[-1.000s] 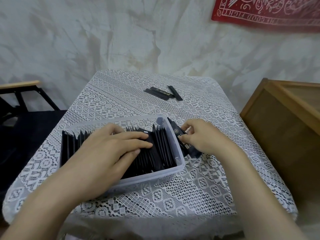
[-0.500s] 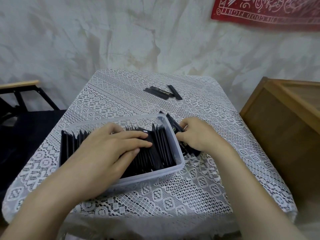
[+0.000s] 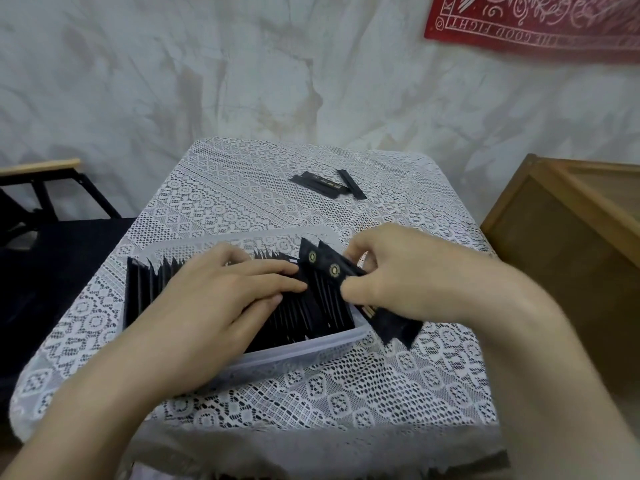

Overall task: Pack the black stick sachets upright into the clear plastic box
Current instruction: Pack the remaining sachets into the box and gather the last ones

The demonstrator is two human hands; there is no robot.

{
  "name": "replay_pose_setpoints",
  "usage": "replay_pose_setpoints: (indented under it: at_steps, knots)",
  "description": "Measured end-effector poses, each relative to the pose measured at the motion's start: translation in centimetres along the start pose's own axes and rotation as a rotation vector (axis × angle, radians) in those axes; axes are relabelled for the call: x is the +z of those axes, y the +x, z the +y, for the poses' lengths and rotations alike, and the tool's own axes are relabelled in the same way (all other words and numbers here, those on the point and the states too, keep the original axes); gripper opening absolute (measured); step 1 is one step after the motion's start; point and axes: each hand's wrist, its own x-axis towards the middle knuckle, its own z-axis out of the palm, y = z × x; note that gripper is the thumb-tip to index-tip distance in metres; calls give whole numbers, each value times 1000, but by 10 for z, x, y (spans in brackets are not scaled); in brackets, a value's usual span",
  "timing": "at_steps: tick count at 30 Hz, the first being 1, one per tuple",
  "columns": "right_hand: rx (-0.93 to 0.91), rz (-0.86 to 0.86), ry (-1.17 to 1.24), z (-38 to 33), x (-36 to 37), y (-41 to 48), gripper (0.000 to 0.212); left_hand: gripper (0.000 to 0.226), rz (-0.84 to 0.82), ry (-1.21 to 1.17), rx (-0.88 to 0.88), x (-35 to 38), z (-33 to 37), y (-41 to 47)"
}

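packed sachets [image 3: 325, 306]: my left hand [image 3: 221, 296] is covering the middle of their row in the clear plastic box [image 3: 311, 346].
held sachets [image 3: 322, 263]: my right hand [image 3: 398, 271] is hiding their middle stretch.
loose sachets [image 3: 325, 185]: their print is showing too small to read.
red cloth [image 3: 536, 26], wooden crate [image 3: 561, 244]: picture edges are cutting both off.

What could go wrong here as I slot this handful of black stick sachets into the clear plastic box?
1. The black stick sachets pinched in your right hand lie tilted across the right rim of the clear plastic box. They may snag there or fan out.
2. Your left hand presses the packed row aside. Easing off might let the row close the gap before the new ones drop in.
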Motion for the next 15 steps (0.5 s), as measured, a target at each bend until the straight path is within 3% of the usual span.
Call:
replay_pose_setpoints:
  at_steps: [9, 15]
  knots:
    - [-18, 273, -178, -25, 39, 13, 19, 49, 15, 13, 10, 0, 1, 0]
    - [-60, 344, -195, -22, 47, 19, 31, 47, 45, 1, 20, -1, 2, 0]
